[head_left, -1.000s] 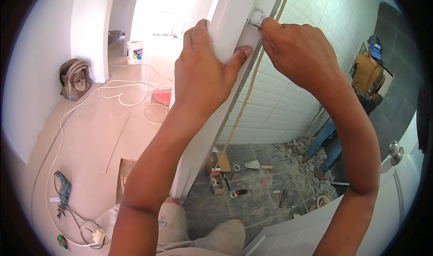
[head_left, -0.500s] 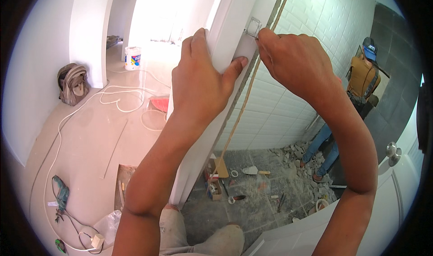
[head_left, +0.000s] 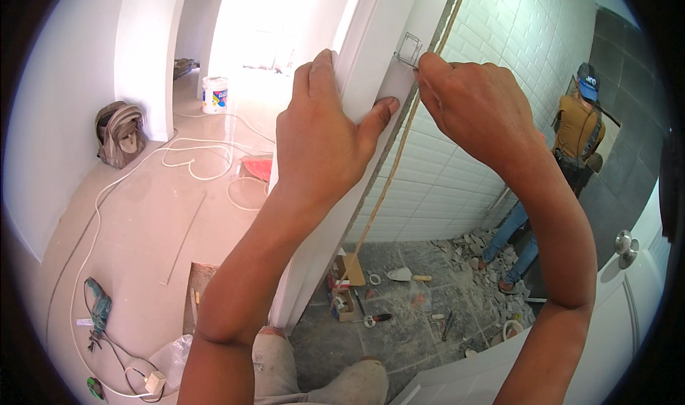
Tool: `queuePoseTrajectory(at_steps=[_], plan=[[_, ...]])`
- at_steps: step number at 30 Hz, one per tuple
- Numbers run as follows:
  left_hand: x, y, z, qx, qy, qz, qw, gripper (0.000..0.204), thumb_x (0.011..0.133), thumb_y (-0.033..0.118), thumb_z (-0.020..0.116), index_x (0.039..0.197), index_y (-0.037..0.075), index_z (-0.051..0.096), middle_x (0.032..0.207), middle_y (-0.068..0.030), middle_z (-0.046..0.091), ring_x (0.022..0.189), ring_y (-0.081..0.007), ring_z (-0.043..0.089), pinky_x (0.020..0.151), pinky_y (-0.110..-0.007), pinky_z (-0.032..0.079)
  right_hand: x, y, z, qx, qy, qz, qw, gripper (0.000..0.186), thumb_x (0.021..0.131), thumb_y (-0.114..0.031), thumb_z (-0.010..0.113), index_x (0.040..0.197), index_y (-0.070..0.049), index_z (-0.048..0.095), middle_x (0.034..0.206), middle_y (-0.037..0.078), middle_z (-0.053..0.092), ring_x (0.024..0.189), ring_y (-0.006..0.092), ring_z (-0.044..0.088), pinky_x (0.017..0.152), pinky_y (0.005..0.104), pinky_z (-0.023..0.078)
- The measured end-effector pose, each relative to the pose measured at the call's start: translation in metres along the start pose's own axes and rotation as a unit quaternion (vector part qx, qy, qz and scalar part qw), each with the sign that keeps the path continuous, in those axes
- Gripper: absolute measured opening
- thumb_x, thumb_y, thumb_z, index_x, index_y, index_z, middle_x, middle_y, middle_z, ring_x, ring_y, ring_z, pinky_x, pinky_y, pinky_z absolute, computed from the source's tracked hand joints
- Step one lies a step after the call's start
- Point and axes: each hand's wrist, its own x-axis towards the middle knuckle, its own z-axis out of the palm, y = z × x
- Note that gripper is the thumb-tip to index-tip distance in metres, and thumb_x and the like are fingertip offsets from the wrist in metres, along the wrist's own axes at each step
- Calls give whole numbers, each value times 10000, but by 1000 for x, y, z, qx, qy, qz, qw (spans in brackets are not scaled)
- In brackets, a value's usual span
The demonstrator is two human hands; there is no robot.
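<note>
My left hand [head_left: 321, 134] grips the white door frame [head_left: 371, 13], fingers along its left side and thumb across its face toward the right edge. Higher on that frame is a small square outline [head_left: 409, 48]; I cannot tell if it is marking or a thin fitting. My right hand [head_left: 471, 109] is closed, thumb and forefinger pinched at the lower right corner of that outline; what they hold is hidden. A thin tan strip [head_left: 385, 184] runs beside the frame's dark, rough edge.
A person [head_left: 578, 130] faces the dark tiled wall, among rubble [head_left: 471, 252]. A trowel [head_left: 403, 275] and small boxes lie below. An open door [head_left: 614, 334] is at right. On the left floor are a backpack [head_left: 120, 137], bucket [head_left: 214, 95], power tool [head_left: 98, 309] and cables.
The whole view has shifted a little downward in the picture, hands and frame together. Both hands stay at the same places on the frame, the right still pinched by the square outline.
</note>
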Motion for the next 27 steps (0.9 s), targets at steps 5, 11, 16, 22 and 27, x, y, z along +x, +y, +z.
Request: queuePoseTrajectory(at_steps=[5, 11, 16, 22, 27], plan=[[0, 0, 0, 5, -1, 0, 1000, 750, 852, 386, 827, 1350, -83, 520, 1144, -228, 627, 1021, -360, 669, 868, -450, 540, -2, 3, 2, -1, 18, -14, 1000, 187, 1019, -208, 575, 918, -52, 602, 636, 137, 676, 565, 286, 701, 529, 389, 553], [-1, -3, 2, 7, 5, 24, 1000, 813, 863, 368, 797, 1374, -146, 430, 1228, -308, 564, 929, -441, 690, 755, -472, 578, -7, 11, 7, 11, 28, -17, 999, 203, 1028, -215, 560, 904, -54, 566, 597, 118, 641, 542, 284, 672, 507, 399, 514], [-2, -3, 3, 18, 6, 15, 1000, 821, 866, 398, 796, 1375, -137, 435, 1220, -293, 574, 884, -426, 701, 730, -453, 584, -9, 14, 16, 45, 48, -17, 998, 189, 1020, -208, 556, 916, -50, 555, 642, 131, 666, 566, 302, 689, 507, 412, 525], [-3, -1, 3, -11, 14, -1, 1000, 782, 864, 390, 802, 1372, -98, 464, 1196, -262, 595, 931, -398, 694, 778, -453, 571, -15, 6, 12, 78, 89, -19, 993, 197, 1029, -215, 545, 924, -49, 554, 679, 131, 679, 572, 308, 683, 511, 417, 520], [-3, -5, 5, 10, 28, 34, 999, 817, 860, 393, 800, 1370, -134, 441, 1213, -282, 578, 887, -419, 700, 738, -459, 585, -20, 5, 4, 85, 103, 3, 991, 188, 1025, -208, 558, 918, -54, 552, 662, 124, 662, 568, 300, 677, 507, 412, 509]])
